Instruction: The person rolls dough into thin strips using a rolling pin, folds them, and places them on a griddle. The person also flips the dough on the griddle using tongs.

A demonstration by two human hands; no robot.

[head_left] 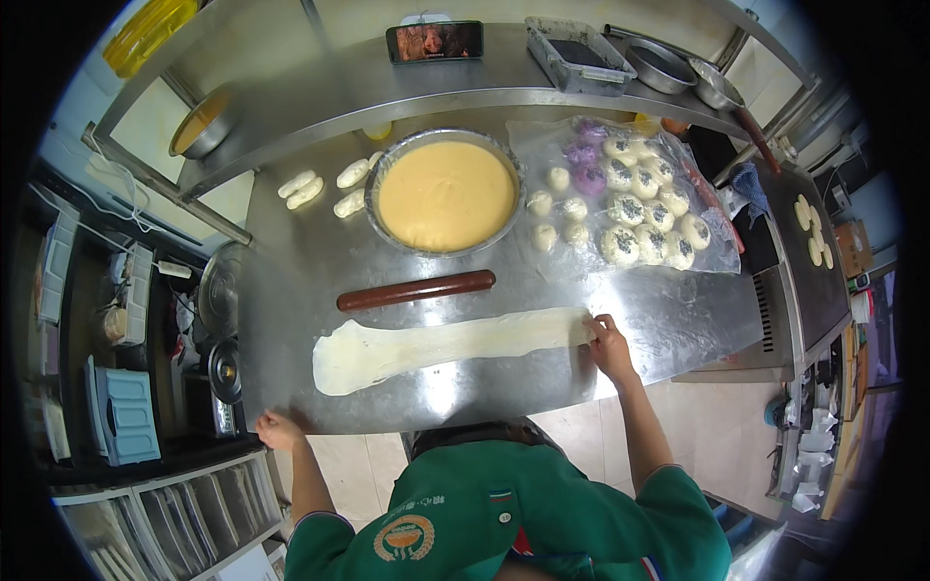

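Observation:
A long flat strip of pale dough [441, 350] lies across the steel table, wider at its left end. My right hand [610, 351] pinches the strip's right end between thumb and fingers. Off at the table's left front edge is my left hand [278, 429], apart from the dough, with its fingers curled closed; whether anything is in them is hidden. Just beyond the strip rests a brown rolling pin [417, 290], touched by neither hand.
Behind the pin stands a big bowl of yellow batter [446, 197]. Small dough pieces [351, 201] lie left of it. On plastic sheeting at right sit several seeded dough balls [648, 211] and purple ones [587, 155]. A steel shelf [387, 100] spans the back, carrying a phone [435, 42].

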